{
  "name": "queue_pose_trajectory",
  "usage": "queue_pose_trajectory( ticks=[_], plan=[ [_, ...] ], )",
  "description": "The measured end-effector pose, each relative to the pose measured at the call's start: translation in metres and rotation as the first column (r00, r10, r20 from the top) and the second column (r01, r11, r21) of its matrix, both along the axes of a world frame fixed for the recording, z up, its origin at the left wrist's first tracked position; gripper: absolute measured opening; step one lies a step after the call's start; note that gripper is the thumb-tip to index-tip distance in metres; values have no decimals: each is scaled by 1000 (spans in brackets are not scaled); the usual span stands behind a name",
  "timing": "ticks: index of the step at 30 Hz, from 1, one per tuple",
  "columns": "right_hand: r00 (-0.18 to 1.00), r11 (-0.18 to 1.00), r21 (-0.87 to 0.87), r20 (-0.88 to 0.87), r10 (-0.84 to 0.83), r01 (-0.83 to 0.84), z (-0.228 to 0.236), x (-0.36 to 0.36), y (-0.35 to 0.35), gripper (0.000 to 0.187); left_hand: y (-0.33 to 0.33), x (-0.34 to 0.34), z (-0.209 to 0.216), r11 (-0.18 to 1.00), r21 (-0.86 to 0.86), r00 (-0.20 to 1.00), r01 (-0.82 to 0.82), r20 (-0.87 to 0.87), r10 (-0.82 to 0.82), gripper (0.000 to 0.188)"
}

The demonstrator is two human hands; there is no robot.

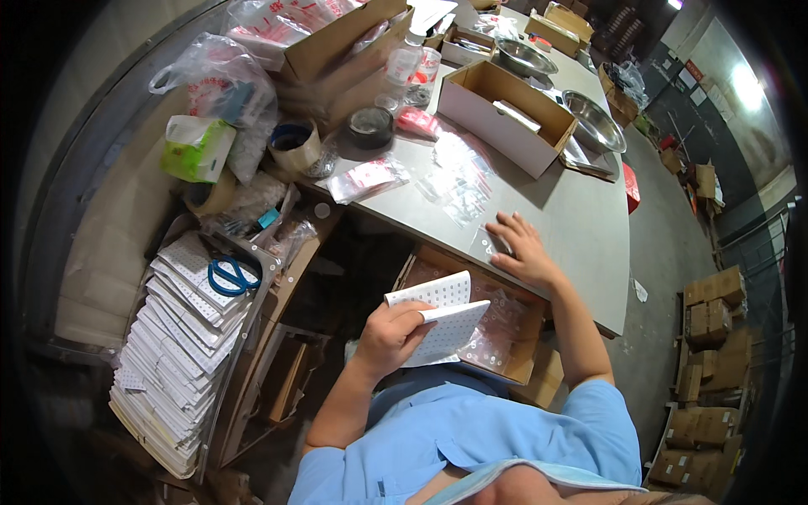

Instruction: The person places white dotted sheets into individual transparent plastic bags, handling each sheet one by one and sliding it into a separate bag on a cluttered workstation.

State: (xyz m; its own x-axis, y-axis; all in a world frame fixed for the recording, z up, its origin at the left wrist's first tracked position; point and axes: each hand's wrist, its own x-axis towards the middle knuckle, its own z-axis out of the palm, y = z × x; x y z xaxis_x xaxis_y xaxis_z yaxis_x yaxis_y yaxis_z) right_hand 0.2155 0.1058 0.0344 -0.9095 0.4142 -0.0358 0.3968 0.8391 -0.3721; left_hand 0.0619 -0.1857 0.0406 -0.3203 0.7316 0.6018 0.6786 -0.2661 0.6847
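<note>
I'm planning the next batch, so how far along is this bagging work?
Done: filled small bags lie on the table. In hand: the left hand holds white dotted cards; the right hand presses a clear bag. Left: a big card stack.

A small packing workshop or warehouse: the grey bench (581,219) was crowded with open cardboard boxes (505,114), clear zip bags (459,177), tape rolls (370,126) and metal bowls (593,118), while stacks of white perforated cards (181,337) stood alongside and sealed cartons (711,337) lined the concrete floor (665,252).
</note>
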Motion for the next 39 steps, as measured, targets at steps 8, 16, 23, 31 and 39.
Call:
queue_pose_trajectory(
  ticks=[8,16,23,31,39],
  plan=[
    [971,822,-526,-199,130,-218,22,26,-63,38,1,-6,0,999,11,999,30,16,-30,16],
    [883,961,-138,-443,157,-240,63,-14,-128,30,5,0,12,999,7,999,-34,37,34,17],
    [843,974,214,-507,179,-78,70,-22,-154,32,7,-1,16,998,36,998,-54,30,53,19],
    [764,946,180,-558,323,-269,67,-27,-149,23,10,5,13,998,23,998,-58,9,57,14],
    [785,883,-198,-566,252,-426,79,-35,-127,21,11,7,7,998,-6,984,-59,-168,57,8]
  ],
)
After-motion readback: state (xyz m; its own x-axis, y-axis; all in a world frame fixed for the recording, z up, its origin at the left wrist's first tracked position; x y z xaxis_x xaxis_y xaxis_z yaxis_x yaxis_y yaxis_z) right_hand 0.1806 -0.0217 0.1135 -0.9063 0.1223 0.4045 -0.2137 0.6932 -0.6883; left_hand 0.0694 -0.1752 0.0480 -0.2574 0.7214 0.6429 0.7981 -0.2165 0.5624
